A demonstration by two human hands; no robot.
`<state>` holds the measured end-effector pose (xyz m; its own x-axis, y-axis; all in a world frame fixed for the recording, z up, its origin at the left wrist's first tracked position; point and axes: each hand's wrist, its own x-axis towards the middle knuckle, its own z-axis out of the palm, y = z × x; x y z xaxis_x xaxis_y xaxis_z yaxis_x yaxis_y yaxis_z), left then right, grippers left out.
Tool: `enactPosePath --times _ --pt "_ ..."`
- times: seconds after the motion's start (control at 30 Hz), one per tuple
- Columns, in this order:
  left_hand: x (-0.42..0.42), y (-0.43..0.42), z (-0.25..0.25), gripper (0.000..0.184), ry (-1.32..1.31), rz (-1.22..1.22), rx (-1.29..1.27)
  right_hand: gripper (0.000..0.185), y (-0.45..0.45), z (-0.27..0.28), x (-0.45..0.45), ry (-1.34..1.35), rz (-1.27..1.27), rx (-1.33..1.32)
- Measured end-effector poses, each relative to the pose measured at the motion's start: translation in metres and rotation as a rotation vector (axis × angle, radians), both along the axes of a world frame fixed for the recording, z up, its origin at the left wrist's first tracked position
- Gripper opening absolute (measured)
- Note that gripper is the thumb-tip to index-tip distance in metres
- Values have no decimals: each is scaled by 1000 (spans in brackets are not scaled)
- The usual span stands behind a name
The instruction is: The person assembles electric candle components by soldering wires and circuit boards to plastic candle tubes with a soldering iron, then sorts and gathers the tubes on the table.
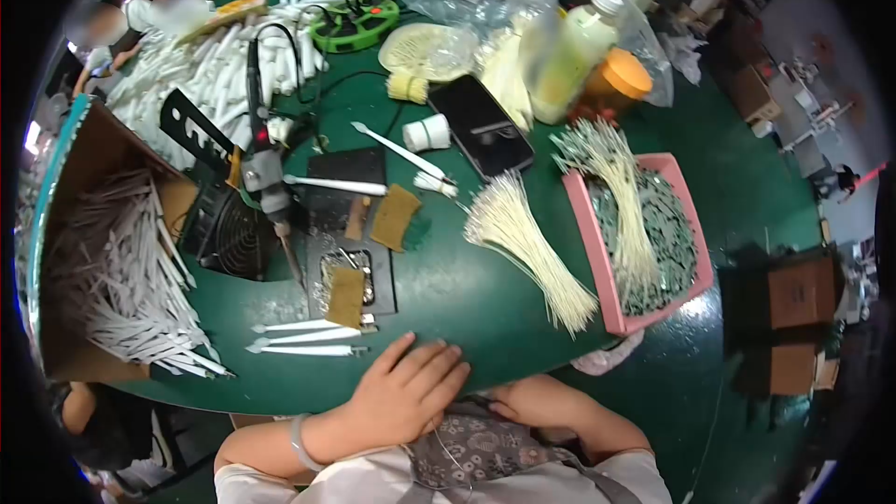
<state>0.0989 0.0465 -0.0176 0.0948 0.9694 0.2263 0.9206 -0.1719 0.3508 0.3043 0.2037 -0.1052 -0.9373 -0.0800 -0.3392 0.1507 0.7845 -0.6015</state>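
Observation:
My left hand (406, 388) lies on the front edge of the green table, fingers stretched out and slightly apart, holding nothing. My right hand (525, 401) rests at the table edge by my apron, its fingers mostly hidden. Beyond the left hand are white pointed sticks (308, 350) side by side, and a brown pad (346, 297) on a small dark board with a metal tray (366, 273). A soldering iron (287, 247) points down in a stand left of that board. A bundle of thin cream wires (537, 257) lies beyond the right hand.
At left stands a cardboard box (168, 201) of white sticks. A pink tray (611, 294) of small green parts, with another wire bundle (630, 215) on top, sits right. Behind are a phone (478, 121), a bottle (579, 56), a green cable reel (359, 30) and piled white tubes (215, 65).

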Motion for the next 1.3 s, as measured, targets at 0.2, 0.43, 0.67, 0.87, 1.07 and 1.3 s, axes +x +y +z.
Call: enactPosePath --times 0.2,0.43,0.67,0.87,1.07,1.3 --pt "-4 0 18 46 -48 145 103 40 -21 126 -15 592 -158 -92" --pt "-5 -18 11 41 -108 105 241 34 -61 125 -86 894 61 -122" --pt "-52 -83 47 49 -2 309 13 45 -23 143 -117 342 -516 -1129" --pt "-153 -155 55 18 539 1002 0 11 -19 149 -161 538 -274 -340" --pt "-222 -151 35 12 745 820 -144 10 -41 136 -184 508 40 -252" --pt "-253 -138 12 18 763 855 -291 10 -42 131 -184 551 152 -132"
